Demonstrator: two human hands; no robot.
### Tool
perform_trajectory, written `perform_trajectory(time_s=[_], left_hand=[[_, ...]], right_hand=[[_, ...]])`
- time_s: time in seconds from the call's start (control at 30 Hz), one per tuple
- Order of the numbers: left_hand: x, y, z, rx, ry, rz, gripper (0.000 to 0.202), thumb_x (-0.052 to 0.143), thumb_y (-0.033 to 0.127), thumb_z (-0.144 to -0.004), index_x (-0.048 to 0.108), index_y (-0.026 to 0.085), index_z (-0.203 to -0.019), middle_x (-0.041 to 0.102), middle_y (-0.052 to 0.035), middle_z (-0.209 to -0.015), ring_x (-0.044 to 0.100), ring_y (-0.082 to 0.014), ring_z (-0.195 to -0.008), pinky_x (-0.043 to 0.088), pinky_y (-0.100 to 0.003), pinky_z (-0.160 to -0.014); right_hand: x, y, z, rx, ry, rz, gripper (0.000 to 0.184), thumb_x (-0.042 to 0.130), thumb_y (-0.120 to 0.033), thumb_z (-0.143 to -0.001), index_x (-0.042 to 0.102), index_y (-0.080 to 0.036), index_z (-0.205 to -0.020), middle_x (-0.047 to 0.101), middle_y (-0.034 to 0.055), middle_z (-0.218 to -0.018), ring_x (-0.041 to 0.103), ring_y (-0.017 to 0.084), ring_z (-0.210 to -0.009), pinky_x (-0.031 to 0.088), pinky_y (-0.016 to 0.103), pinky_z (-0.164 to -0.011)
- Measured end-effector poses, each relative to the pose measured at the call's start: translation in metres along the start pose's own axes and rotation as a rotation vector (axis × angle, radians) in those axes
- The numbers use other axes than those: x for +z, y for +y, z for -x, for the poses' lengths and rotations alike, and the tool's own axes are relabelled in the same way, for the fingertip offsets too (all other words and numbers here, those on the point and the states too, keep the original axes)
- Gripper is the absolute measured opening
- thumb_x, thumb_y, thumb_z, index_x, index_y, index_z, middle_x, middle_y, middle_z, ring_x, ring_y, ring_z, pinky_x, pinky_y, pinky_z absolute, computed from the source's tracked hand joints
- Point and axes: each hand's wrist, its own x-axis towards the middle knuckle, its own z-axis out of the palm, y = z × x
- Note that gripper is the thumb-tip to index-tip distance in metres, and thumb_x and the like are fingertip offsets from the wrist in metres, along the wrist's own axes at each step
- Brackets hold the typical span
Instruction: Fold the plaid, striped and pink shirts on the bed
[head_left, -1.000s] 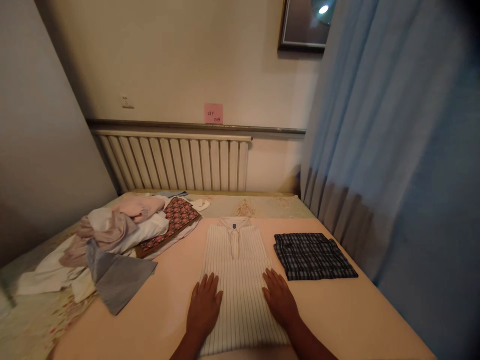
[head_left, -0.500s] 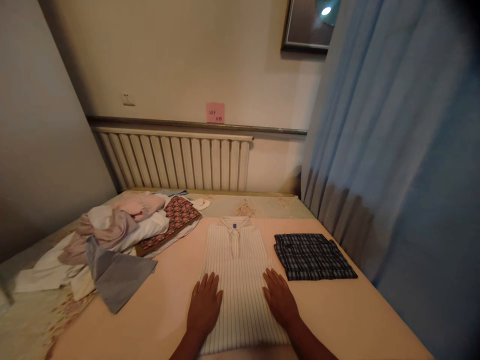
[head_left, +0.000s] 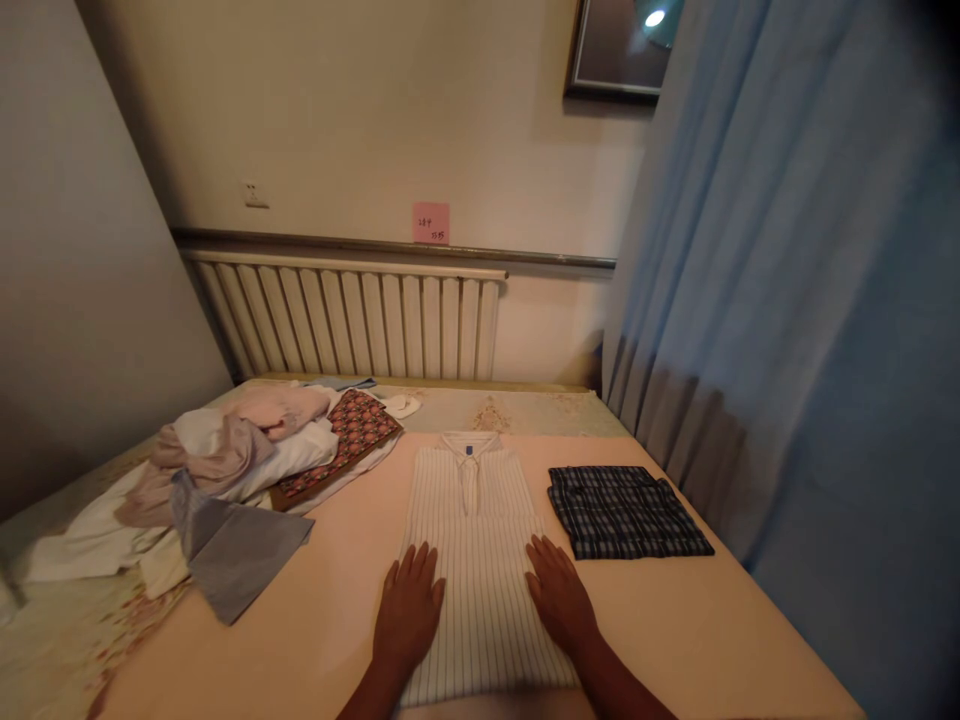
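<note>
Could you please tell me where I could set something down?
Bare room lies on the peach sheet between the angular grey cloth and the left hand, and right of the right hand, nearer than the folded dark plaid fabric. Only a narrow strip separates that fabric from the white striped collared shirt. The left is crowded with heaped pink and white garments.

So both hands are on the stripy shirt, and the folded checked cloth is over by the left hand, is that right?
The side is wrong: the folded plaid cloth is over by the right hand, not the left hand, as the head view shows. Both hands are on the striped collared shirt.
</note>
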Motion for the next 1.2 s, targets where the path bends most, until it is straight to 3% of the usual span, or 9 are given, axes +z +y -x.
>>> perform_trajectory(time_s=[0.77, 1.07, 1.2], left_hand=[[0.009, -0.005, 0.001, 0.033, 0.072, -0.018, 0.048, 0.033, 0.038, -0.095, 0.051, 0.021, -0.136, 0.049, -0.0072, -0.144, 0.039, -0.0271, -0.136, 0.029, -0.05, -0.11], [-0.001, -0.002, 0.001, 0.009, 0.006, -0.015, 0.05, 0.032, 0.038, -0.095, 0.048, 0.02, -0.138, 0.046, -0.0065, -0.146, 0.036, -0.0267, -0.138, 0.026, -0.049, -0.113], [-0.003, -0.004, 0.01, -0.009, -0.031, -0.018, 0.05, 0.033, 0.037, -0.094, 0.048, 0.02, -0.139, 0.044, -0.0071, -0.148, 0.034, -0.0272, -0.139, 0.025, -0.05, -0.113]], right_hand=[[0.002, 0.001, 0.001, 0.008, -0.02, -0.009, 0.043, 0.038, -0.028, -0.095, 0.051, -0.017, -0.135, 0.049, 0.0072, -0.143, 0.038, 0.023, -0.137, 0.033, 0.044, -0.113], [0.0, 0.002, -0.002, 0.042, -0.083, -0.042, 0.043, 0.041, -0.028, -0.093, 0.054, -0.017, -0.133, 0.049, 0.0074, -0.143, 0.039, 0.023, -0.136, 0.032, 0.045, -0.113], [-0.012, 0.003, 0.004, 0.101, -0.154, -0.082, 0.044, 0.046, -0.033, -0.091, 0.056, -0.019, -0.131, 0.05, 0.0076, -0.141, 0.041, 0.026, -0.135, 0.036, 0.045, -0.11]])
